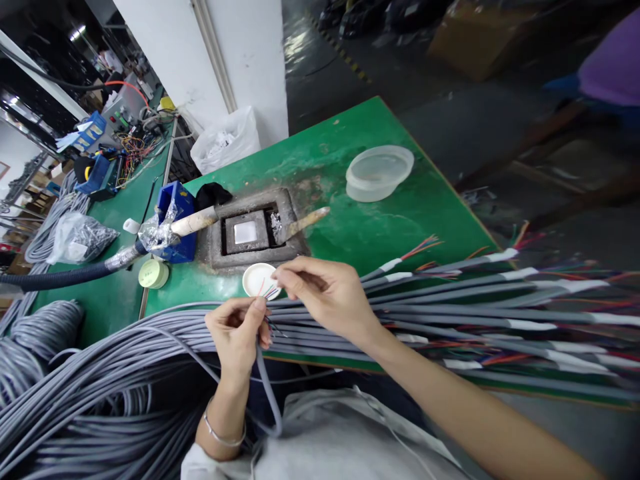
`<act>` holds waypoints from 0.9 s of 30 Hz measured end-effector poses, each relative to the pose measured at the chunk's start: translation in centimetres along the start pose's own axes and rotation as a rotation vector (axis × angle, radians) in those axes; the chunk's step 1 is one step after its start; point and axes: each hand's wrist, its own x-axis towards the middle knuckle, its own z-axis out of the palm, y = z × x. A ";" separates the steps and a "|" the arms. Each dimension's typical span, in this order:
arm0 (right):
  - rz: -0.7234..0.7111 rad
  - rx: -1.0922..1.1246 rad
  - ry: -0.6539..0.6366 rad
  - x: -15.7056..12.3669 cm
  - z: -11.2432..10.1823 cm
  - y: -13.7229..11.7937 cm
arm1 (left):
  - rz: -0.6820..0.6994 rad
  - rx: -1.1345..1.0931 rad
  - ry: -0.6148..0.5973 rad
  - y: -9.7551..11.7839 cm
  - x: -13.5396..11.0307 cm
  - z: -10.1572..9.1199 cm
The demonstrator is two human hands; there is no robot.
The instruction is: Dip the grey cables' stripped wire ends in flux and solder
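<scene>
Where the grey cable (269,390) rises from the lower middle of the frame, the left hand (237,333) has its grip closed around it, thumb and fingers pinched just below the stripped end. From that end, thin coloured wires (267,291) fan out over a small white dish (253,279) at the near edge of the desk (350,153). The right hand (325,293) comes in from the right, its grip narrow, thumb and forefinger nipped together on those wires.

Under both hands lies a thick cable bundle (450,313), running from the lower left across to the right edge, the ends there taped white with coloured strands showing.

Just behind the dish sits a grey solder pot (213,250) with a square well – a stained stick (307,220) rests on its right rim, and a foil-wrapped hose (60,275) reaches it from the left. Left of the pot stand a blue bin (175,200) and a pale green roll (153,273). A clear plastic tub (379,172) sits further back, towards the upper right of the desk.
</scene>
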 end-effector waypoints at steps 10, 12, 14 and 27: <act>0.116 0.037 0.063 0.2 -0.4 0.2 | 0.000 0.021 -0.004 0.5 0.6 -0.3; 0.096 0.004 0.014 0.2 -0.4 0.4 | -0.003 0.050 -0.062 0.7 0.7 -0.5; 0.068 -0.011 -0.080 0.1 -0.3 0.5 | -0.011 0.087 -0.109 0.8 0.9 -0.6; -0.275 -0.273 -0.151 0.0 -0.4 0.6 | -0.095 0.307 -0.240 2.2 2.2 -1.6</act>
